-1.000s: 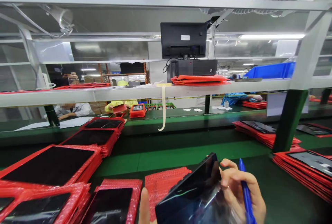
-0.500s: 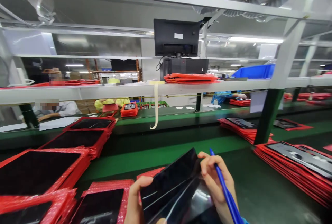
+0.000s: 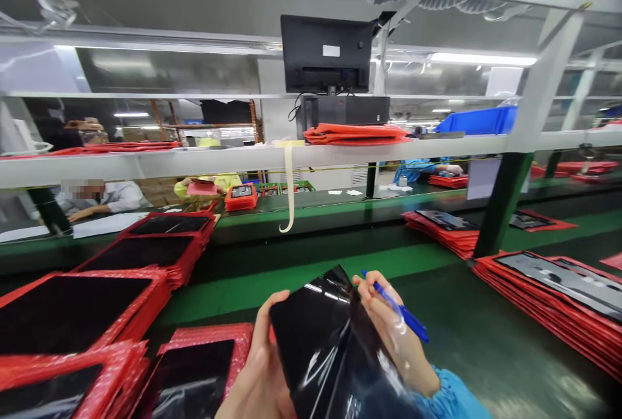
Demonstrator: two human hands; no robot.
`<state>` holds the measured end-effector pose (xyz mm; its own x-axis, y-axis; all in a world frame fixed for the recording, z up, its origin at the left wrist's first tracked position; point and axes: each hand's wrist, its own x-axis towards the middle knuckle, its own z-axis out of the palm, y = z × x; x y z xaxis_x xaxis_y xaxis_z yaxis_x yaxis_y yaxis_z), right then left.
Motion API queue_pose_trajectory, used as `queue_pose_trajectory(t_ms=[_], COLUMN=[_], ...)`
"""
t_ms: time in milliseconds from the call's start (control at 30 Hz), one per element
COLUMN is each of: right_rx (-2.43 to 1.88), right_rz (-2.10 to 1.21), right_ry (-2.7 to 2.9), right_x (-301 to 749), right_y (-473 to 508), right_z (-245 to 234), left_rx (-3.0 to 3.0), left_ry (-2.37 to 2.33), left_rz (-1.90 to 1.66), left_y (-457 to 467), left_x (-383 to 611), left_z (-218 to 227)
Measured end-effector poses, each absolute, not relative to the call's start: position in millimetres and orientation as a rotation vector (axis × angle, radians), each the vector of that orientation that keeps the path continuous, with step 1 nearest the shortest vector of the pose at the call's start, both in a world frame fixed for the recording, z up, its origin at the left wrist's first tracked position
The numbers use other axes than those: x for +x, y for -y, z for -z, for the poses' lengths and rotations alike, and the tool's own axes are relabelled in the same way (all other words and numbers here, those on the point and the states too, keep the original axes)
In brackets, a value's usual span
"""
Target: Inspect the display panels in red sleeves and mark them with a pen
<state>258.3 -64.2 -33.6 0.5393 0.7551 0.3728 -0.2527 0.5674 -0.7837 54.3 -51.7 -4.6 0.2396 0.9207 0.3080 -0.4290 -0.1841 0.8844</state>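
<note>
My left hand (image 3: 262, 361) grips a glossy black screen panel (image 3: 304, 325) by its left edge, thumb along the upper left corner. The panel is tilted up toward me. A clear protective film (image 3: 374, 377) stands partly away from the panel's right side, creased and shiny. My right hand (image 3: 401, 348) pinches the film near its top edge. Tucked in the same hand is a blue pen (image 3: 414, 324), pointing up and left. Just left of my left hand lies a black screen in a red bubble-wrap sleeve (image 3: 238, 348).
Stacks of screens in red sleeves (image 3: 160, 302) line the left side. More red-sleeved panels (image 3: 539, 315) are piled at right beside a green post (image 3: 503, 205). A shelf (image 3: 218, 158) crosses ahead, with tape (image 3: 290, 192) hanging from it. Co-workers sit beyond.
The film has come further off the panel as my right hand moved down and left. The panel's black face has turned more toward me, and the pen has tipped flatter.
</note>
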Motion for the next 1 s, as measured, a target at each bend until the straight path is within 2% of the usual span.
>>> queue_pose_trajectory(t_ms=[233, 467, 667, 1000], right_rx=[-0.719, -0.763, -0.766, -0.763], right_rz=[-0.835, -0.883, -0.905, -0.908], right_ry=[0.601, 0.432, 0.361, 0.386], right_x=[261.3, 263.5, 267.1, 276.1], right_y=[59.6, 55.7, 53.1, 48.4], right_z=[41.6, 38.8, 37.7, 44.2], left_rx=[1.288, 0.951, 0.683, 0.509], left_ry=[-0.614, -0.485, -0.469, -0.39], left_rz=[-1.415, -1.092, -0.911, -0.985], left_y=[49.2, 46.5, 43.3, 26.3], left_x=[56.5, 52.6, 49.6, 56.6], left_z=[16.7, -6.7, -9.4, -0.4])
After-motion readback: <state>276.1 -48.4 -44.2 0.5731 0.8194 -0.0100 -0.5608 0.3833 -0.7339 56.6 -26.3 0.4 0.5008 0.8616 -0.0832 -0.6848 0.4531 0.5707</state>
